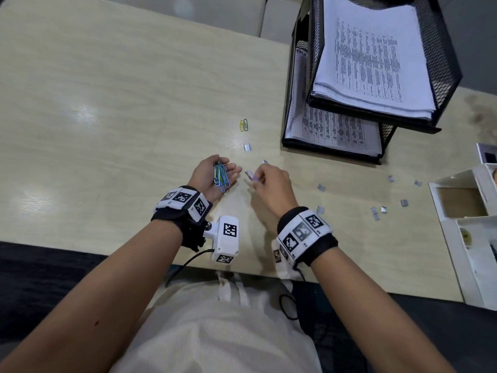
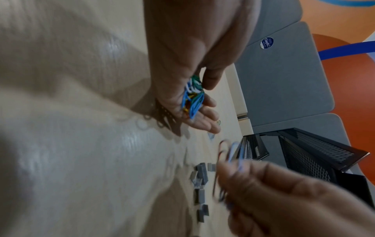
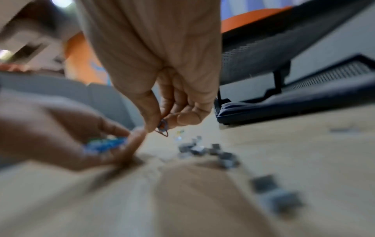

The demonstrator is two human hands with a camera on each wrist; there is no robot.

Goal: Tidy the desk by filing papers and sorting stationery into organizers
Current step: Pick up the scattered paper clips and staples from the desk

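Observation:
My left hand (image 1: 215,176) lies palm up on the desk, cupping a bunch of coloured paper clips (image 1: 222,176), blue and green mostly (image 2: 193,97). Just to its right, my right hand (image 1: 269,184) pinches a purple paper clip (image 1: 254,176) between thumb and fingertip (image 3: 163,127), a little above the desk. Two loose clips, yellow and green (image 1: 244,125), lie farther back. Small grey staple strips (image 1: 247,147) are scattered on the desk around and to the right of my right hand (image 3: 205,150).
A black mesh two-tier paper tray (image 1: 446,76) with stacked printed sheets stands at the back right. A white compartment organizer (image 1: 457,184) sits at the right edge. More staple strips (image 1: 382,210) lie between it and my right hand. Light wooden desk (image 1: 107,103) spreads left.

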